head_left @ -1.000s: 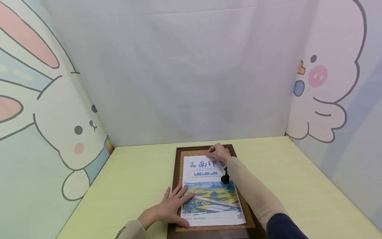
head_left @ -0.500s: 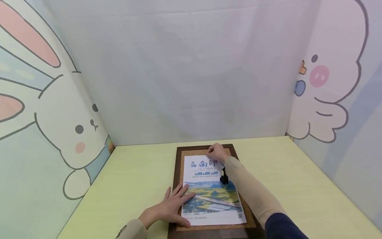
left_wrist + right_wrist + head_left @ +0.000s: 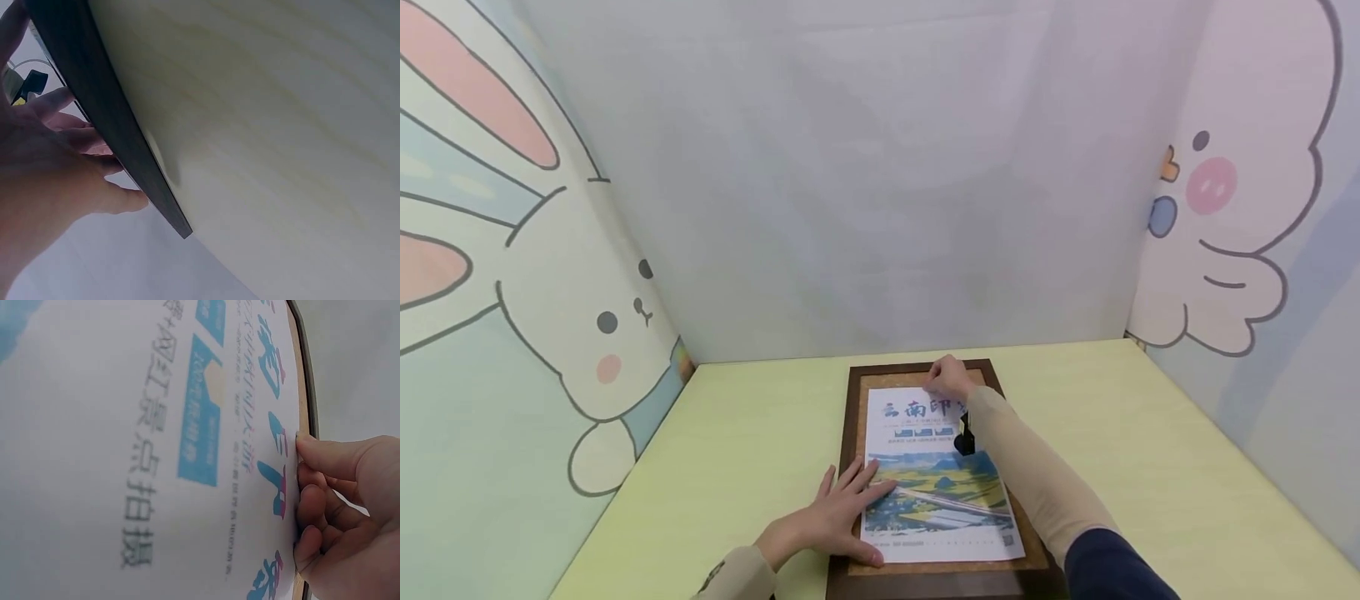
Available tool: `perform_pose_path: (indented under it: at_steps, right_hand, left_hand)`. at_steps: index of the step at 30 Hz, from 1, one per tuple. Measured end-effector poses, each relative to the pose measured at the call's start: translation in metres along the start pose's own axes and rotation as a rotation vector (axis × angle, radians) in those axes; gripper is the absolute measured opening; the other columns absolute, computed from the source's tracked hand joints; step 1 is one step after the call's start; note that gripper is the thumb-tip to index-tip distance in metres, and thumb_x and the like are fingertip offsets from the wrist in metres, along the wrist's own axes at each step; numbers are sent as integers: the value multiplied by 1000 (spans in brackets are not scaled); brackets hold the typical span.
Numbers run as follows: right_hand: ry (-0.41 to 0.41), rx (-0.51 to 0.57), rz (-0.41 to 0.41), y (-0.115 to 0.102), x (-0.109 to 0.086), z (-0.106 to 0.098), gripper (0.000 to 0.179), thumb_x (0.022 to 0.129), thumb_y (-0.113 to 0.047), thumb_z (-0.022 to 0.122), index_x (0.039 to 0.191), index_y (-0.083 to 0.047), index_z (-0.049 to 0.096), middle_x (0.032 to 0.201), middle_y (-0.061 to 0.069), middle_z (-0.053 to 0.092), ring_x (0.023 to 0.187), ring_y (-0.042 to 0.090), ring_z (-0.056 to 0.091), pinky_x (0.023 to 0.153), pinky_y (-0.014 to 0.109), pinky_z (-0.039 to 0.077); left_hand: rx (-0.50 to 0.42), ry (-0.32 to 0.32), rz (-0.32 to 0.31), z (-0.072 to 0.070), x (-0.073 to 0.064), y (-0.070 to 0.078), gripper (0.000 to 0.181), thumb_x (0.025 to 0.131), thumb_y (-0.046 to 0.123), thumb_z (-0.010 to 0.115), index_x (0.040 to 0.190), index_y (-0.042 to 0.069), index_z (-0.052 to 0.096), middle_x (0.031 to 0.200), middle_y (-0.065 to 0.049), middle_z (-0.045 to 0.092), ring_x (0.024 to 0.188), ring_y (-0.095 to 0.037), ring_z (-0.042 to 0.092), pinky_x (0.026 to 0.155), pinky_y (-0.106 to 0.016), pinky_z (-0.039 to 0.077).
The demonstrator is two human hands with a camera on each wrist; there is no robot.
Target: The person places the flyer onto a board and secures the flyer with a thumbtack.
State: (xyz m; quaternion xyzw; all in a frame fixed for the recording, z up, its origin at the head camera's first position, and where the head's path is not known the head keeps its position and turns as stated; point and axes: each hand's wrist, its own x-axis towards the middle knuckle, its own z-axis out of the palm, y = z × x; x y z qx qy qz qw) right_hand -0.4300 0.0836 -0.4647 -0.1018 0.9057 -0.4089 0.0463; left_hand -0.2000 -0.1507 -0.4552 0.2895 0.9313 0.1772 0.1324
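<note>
A printed paper poster (image 3: 936,467), with Chinese lettering above a landscape picture, lies on a cork board (image 3: 895,382) within a dark wooden frame (image 3: 854,404). My left hand (image 3: 842,515) is spread over the poster's lower left side, thumb near the bottom corner. In the left wrist view that hand (image 3: 56,162) reaches over the frame's side bar (image 3: 106,112). Along the poster's top edge, toward the right, sits my right hand (image 3: 951,379). The right wrist view has this hand (image 3: 359,512) with curled fingers and its thumb tip right at the paper's edge; I cannot tell whether it pinches something small.
The framed board rests on a pale yellow-green table (image 3: 760,433). A grey cloth wall (image 3: 865,192) rises behind it, with a cartoon rabbit (image 3: 587,300) on the left and a pale cartoon figure (image 3: 1232,267) on the right. A small black camera (image 3: 965,437) sits at the right wrist.
The head view has shifted slightly, so the whole scene sits a little farther right. Both hands keep their places on the poster.
</note>
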Motion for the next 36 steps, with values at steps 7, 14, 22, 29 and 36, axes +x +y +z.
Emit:
perform_pose_path:
  at_steps: [7,14,22,29,36]
  right_hand:
    - [-10,7,5,7,2,-3,12,85,-10,71,74,-6,69,78,8,67,67,20,62,61,27,49]
    - [-66,77,-16,15,-8,-26,15,94,-17,63,95,-3,70,81,9,65,64,18,55,57,27,45]
    - [53,8,-193,35,-40,-93,23,96,-13,57,102,7,66,88,26,68,69,34,64,57,30,51]
    - [156,-30,-198,67,-75,-142,25,98,-15,54,105,8,64,94,27,68,70,27,65,58,29,52]
    - [348,-175,-240,70,-101,-184,35,101,-21,51,122,6,59,106,27,66,88,36,64,72,37,50]
  left_hand:
    - [11,-10,-6,0,3,2,91,76,53,76,151,26,33,162,-15,16,149,-42,8,109,-73,5]
    - [12,3,5,0,1,1,92,73,53,78,149,24,35,160,-19,18,148,-44,9,109,-73,8]
    - [-9,14,11,-6,-1,-2,92,74,52,78,149,20,36,160,-22,17,148,-45,9,109,-73,7]
    - [-17,12,15,-6,-1,-2,91,75,52,77,149,20,36,160,-22,17,148,-45,9,109,-73,7]
    - [-54,114,3,-20,-6,-19,91,75,51,77,148,16,37,161,-23,12,148,-47,5,109,-73,6]
